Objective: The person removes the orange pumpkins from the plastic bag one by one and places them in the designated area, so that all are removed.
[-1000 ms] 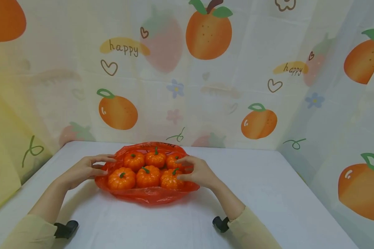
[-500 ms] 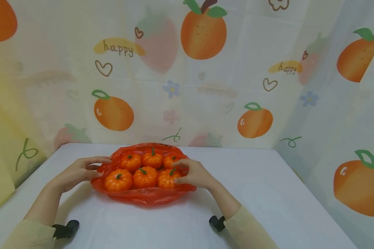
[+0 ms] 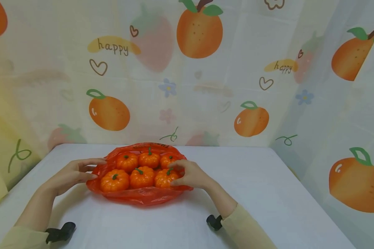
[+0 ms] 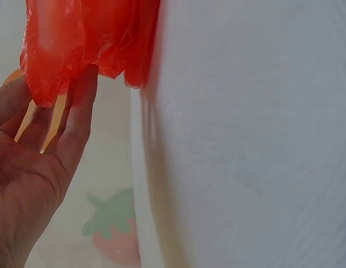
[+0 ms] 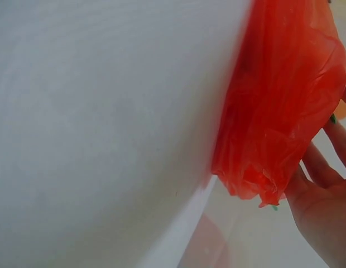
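Note:
In the head view, an open red plastic bag [image 3: 141, 196] lies on the table with several small orange pumpkins [image 3: 142, 177] with green stems in it, set in two rows. My left hand [image 3: 71, 175] is at the bag's left side, its fingers spread and lightly bent, with the tips at the edge. On the opposite side, my right hand [image 3: 191, 173] touches the rim, fingertips over the nearest pumpkins. Both wrist views show loosely extended fingers against the crinkled bag [image 4: 100, 39], [image 5: 279, 106]. Neither hand visibly pinches the plastic.
A white-covered table [image 3: 237, 186] extends around the bag. Behind it hangs a pale curtain [image 3: 187, 103] printed with fruit and "happy". Black straps with a camera mount [image 3: 60, 233] are on both wrists.
The head view has turned slightly, so the whole scene slides left in the picture. Both hands stay at the bag's sides, and the pumpkins keep their arrangement.

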`<state>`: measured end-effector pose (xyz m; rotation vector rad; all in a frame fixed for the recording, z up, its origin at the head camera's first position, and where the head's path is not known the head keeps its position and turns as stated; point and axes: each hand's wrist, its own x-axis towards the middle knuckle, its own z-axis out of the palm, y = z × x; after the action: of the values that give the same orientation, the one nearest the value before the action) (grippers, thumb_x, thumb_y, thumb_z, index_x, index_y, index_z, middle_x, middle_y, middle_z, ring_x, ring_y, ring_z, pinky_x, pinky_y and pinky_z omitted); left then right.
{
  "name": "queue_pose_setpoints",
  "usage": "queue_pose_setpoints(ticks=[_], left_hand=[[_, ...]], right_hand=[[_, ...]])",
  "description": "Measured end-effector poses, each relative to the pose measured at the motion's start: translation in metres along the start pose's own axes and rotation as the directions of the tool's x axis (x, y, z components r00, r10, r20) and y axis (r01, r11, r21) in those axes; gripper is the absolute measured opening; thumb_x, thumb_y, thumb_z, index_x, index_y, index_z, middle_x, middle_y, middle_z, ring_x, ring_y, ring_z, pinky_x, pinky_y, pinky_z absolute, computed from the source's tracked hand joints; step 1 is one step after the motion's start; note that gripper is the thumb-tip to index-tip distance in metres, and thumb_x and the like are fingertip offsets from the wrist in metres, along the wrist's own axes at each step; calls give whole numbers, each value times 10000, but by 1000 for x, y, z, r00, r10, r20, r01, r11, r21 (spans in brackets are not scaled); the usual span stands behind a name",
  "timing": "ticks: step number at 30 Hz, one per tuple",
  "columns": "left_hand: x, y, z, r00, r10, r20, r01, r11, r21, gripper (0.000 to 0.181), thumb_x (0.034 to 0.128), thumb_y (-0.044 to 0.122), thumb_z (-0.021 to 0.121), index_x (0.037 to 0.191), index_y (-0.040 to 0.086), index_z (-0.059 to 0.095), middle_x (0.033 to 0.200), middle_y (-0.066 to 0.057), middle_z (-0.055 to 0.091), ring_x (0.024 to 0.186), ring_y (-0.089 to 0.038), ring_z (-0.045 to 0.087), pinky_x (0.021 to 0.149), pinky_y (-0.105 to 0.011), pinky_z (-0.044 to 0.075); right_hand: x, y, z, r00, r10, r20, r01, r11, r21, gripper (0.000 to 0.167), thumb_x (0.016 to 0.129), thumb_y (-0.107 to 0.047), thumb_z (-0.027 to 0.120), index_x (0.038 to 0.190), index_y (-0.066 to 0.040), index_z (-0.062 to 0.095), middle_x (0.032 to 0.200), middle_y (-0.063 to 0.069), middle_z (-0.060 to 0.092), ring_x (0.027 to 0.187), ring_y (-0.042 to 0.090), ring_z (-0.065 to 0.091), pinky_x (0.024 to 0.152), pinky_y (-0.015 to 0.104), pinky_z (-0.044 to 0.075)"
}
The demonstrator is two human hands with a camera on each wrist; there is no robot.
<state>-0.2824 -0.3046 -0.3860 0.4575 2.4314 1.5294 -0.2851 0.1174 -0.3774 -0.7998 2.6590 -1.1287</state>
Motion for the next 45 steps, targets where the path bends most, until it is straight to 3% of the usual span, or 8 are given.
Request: queue_pose_setpoints(ticks=[12, 20, 31, 37, 45], left_hand=[[2, 0, -1, 1000, -4, 3, 3, 1000, 11, 517, 914, 125, 644, 1408, 44, 514, 1196, 313, 563, 1054, 84, 559, 801, -296, 584], [3, 2, 0, 1000, -5, 1, 5, 1000, 19, 531, 906, 133, 652, 1407, 24, 509, 1179, 335, 549, 1062, 157, 529, 829, -259, 574], [3, 0, -1, 1000, -15, -11, 16, 998, 58, 514, 896, 123, 642, 1388, 16, 538, 1234, 297, 580, 1054, 262, 461, 858, -176, 531], [3, -2, -1, 1000, 18, -13, -17, 998, 65, 449, 884, 110, 652, 1320, 12, 606, 1239, 370, 533, 1072, 303, 410, 862, -143, 512], [3, -3, -2, 999, 41, -18, -40, 996, 80, 434, 883, 125, 664, 1301, 17, 625, 1317, 344, 489, 1084, 314, 379, 869, -126, 499]], right_hand=[[3, 0, 3, 998, 7, 59, -2, 996, -90, 538, 782, -230, 817, 1278, -191, 613, 1338, -3, 611, 1270, 210, 531, 1065, 434, 479], [3, -3, 4, 993, 40, 109, -26, 991, -128, 618, 795, -213, 815, 1350, -217, 542, 1350, 1, 595, 1294, 220, 515, 1092, 459, 460], [4, -1, 6, 995, 18, 101, -3, 989, -150, 601, 806, -201, 812, 1343, -222, 545, 1333, -12, 599, 1308, 203, 503, 1116, 438, 441], [4, -1, 6, 995, 8, 96, 10, 984, -180, 590, 808, -193, 812, 1336, -196, 548, 1343, 0, 597, 1309, 206, 508, 1118, 434, 444], [4, -3, 6, 994, 10, 111, 11, 983, -184, 642, 815, -185, 804, 1385, -188, 508, 1383, -4, 570, 1336, 205, 489, 1135, 442, 425]])
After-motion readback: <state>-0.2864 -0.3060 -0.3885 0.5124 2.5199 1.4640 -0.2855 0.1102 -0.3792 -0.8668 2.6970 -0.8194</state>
